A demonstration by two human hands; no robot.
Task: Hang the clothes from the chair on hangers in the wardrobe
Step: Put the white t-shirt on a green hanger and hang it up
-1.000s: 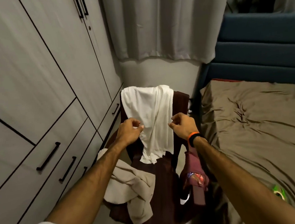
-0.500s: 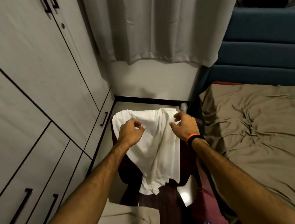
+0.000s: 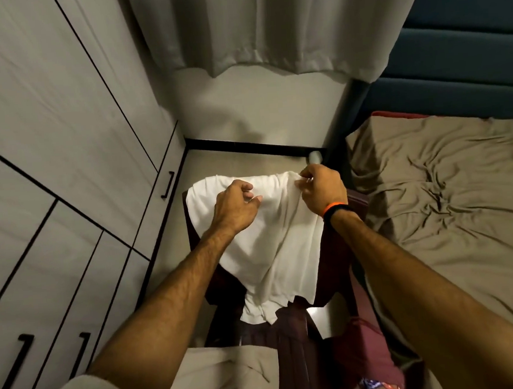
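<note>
A white garment hangs over the back of a dark maroon chair. My right hand pinches the cloth at its top right corner. My left hand hovers with curled fingers over the garment's top left part; whether it grips the cloth is unclear. A beige garment lies on the chair seat at the bottom. A maroon garment with a colourful print hangs on the chair's right side. The grey wardrobe with black handles stands shut on the left.
A bed with a rumpled brown sheet and a blue headboard fills the right side, close to the chair. Grey curtains hang over the wall ahead. A narrow strip of floor runs between wardrobe and chair.
The camera has tilted down and moved closer over the chair. Both hands have risen to the top edge of the white garment, and the right one now pinches its corner.
</note>
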